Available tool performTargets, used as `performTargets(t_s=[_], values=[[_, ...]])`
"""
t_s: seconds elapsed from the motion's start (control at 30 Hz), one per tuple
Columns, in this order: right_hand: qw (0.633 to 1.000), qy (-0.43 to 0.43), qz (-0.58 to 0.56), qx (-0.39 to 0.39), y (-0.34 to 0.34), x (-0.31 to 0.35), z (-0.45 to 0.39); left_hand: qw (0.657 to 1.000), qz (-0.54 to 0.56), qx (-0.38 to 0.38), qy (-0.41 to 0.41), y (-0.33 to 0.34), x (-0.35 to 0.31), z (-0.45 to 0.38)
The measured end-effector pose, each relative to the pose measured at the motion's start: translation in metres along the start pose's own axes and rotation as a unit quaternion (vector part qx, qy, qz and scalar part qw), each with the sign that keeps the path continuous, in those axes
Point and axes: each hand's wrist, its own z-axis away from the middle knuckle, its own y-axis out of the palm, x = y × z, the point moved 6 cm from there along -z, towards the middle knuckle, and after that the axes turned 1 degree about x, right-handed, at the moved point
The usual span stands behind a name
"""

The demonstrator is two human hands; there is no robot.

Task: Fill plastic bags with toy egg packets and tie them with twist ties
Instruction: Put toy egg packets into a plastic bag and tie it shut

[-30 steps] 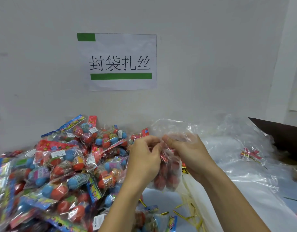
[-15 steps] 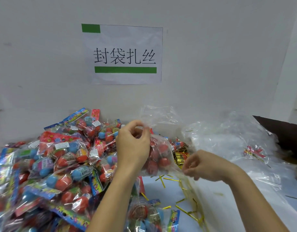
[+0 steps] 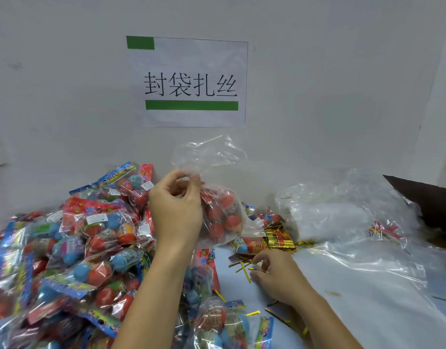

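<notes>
Bag [image 3: 220, 212] of clear plastic hangs raised over the desk [image 3: 355, 306], just below the sign [image 3: 191, 81] on the wall; inside it sit several red toy eggs in their packets, filling the lower part, while the loose mouth of the film flares upward above the neck. Left hand [image 3: 176, 210] pinches that gathered neck between thumb and curled fingers, so the filled part hangs to the right of the palm. Right hand [image 3: 277, 275] lies low on the desk, below and right of the bag, fingers bent onto a scatter of gold ties [image 3: 244, 267]; whether it has one pinched I cannot tell. Left of the bag a heap of egg packets [image 3: 73, 248] covers the desk, each clear packet holding red and blue eggs under a printed header card. Just right of the bag lies a gold foil bundle [image 3: 279, 239], touching a loose packet. Further right of it rests a pile of clear empty bags [image 3: 342, 217], with a small red and gold bunch lying on the film
</notes>
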Motion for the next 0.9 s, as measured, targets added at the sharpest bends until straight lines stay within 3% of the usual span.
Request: performTargets(t_s=[0.13, 0.63, 0.77, 0.9], values=[[0.997, -0.002, 0.064, -0.039, 0.012, 0.002, 0.003, 1.000, -0.006, 0.004, 0.001, 0.001, 0.001, 0.001], [0.993, -0.022, 0.060, -0.103, 0.007, 0.002, 0.004, 1.000, -0.008, 0.018, 0.010, 0.008, 0.004, 0.000], [0.990, -0.030, -0.053, -0.124, -0.001, 0.006, 0.000, 1.000, -0.009, 0.028, 0.011, 0.010, 0.004, 0.001], [0.956, -0.016, -0.240, -0.164, -0.027, 0.005, -0.002, 0.999, -0.013, 0.032, 0.005, 0.011, 0.004, 0.002]])
